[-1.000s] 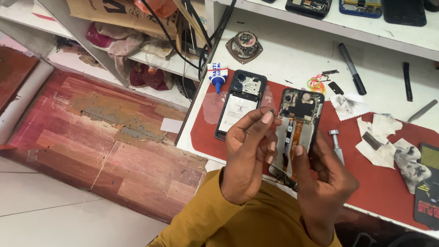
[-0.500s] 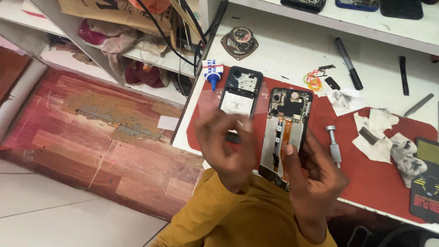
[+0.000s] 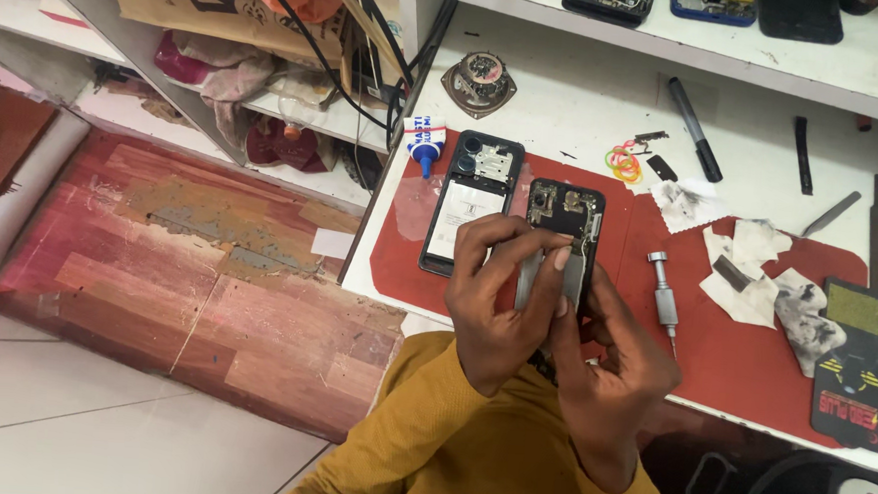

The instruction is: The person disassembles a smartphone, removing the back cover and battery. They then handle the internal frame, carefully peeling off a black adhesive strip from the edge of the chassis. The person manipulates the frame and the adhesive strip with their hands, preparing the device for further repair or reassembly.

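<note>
The opened black phone with its exposed boards (image 3: 560,245) stood above the red mat (image 3: 744,343) on the table, long axis pointing away from you; your left hand (image 3: 501,305) and right hand (image 3: 608,371) both closed around its lower half.

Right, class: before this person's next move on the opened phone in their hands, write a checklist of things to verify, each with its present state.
1. Both hands grip the opened phone: left hand, right hand: ok.
2. Phone held over the red mat: ok.
3. Screwdriver within reach, right of the hands: ok.
4. Back cover lying flat on the mat: ok.
5. Glue bottle capped: cannot tell.
6. Loose screws accounted for: cannot tell.
</note>
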